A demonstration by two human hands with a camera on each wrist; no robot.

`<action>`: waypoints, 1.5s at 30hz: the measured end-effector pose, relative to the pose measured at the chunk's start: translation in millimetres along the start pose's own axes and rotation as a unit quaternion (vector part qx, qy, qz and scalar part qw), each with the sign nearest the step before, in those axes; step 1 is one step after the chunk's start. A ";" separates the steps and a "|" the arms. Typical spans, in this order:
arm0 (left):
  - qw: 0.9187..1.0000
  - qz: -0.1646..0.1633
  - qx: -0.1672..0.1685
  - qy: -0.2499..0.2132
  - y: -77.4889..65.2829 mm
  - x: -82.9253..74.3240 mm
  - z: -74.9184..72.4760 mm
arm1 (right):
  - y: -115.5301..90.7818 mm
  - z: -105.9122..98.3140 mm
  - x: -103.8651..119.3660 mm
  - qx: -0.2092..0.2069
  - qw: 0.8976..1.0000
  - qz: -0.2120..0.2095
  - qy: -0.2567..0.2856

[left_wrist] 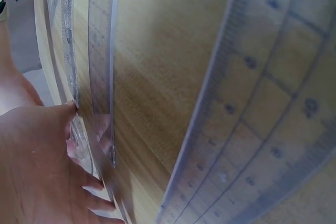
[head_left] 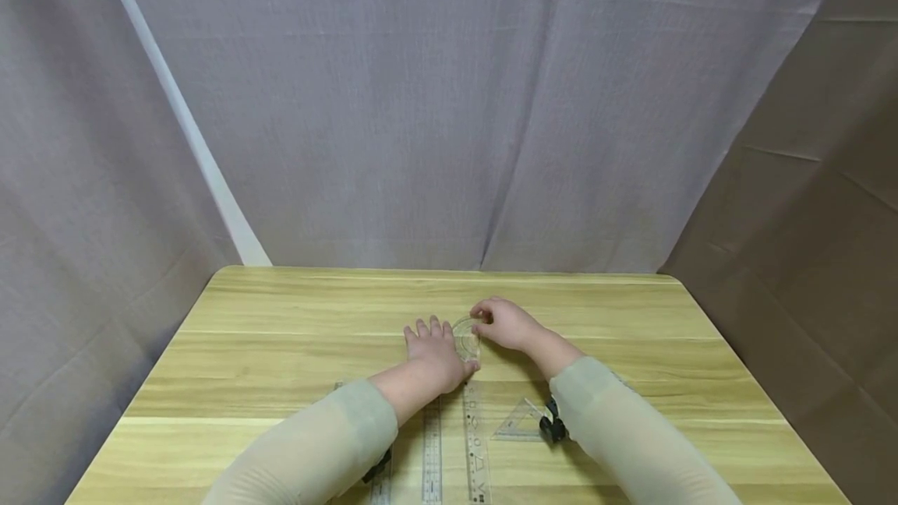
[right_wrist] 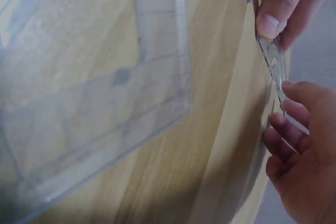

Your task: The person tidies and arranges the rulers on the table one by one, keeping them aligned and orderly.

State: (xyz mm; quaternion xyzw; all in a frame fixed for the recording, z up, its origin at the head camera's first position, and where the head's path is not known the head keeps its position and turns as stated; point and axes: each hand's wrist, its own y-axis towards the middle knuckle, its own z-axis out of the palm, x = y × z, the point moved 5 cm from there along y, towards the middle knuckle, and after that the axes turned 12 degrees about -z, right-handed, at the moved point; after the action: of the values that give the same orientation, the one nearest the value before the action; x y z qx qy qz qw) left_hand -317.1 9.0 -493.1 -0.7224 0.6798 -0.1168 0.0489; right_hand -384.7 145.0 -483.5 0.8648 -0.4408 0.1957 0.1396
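A clear plastic protractor (head_left: pixel 466 340) sits between the two hands, its arc toward the table's far side. My left hand (head_left: pixel 431 354) lies with straight, spread fingers along its left side, and the thumb (right_wrist: pixel 269 24) presses on its near corner. At the far right part of the arc, my right hand (head_left: pixel 510 324) pinches the edge between thumb and forefinger; the other fingers curl beneath, as the right wrist view shows. Just nearer than the left thumb begins a clear stencil ruler (head_left: pixel 475 443) with cut-out shapes. Part of the protractor is hidden behind the left hand.
Left of the stencil ruler lies a clear straight ruler (head_left: pixel 433 458), and another ruler (head_left: pixel 381 489) is partly under the left forearm. A clear set square (head_left: pixel 517 431) lies near the right wrist. Grey curtains (head_left: pixel 421 115) stand behind the wooden table (head_left: pixel 281 365).
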 end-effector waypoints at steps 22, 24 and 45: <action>1.000 0.005 -0.010 -0.014 -5.2 -1.5 -2.1 | -6.7 -7.6 -7.8 -0.045 0.979 0.078 0.183; 1.000 0.008 -0.013 -0.020 -6.3 -0.7 -3.0 | -7.0 -6.4 -9.5 -0.053 0.972 0.083 0.211; 0.998 0.038 -0.020 -0.053 -3.5 5.5 1.1 | -15.4 1.6 -17.4 -0.118 0.912 0.147 0.363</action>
State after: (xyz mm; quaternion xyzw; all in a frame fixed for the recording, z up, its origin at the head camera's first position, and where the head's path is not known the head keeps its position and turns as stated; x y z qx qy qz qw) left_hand -313.2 3.7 -492.8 -0.7023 0.7051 -0.0630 0.0751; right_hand -381.0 165.5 -494.0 0.6365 -0.5019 0.4616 0.3604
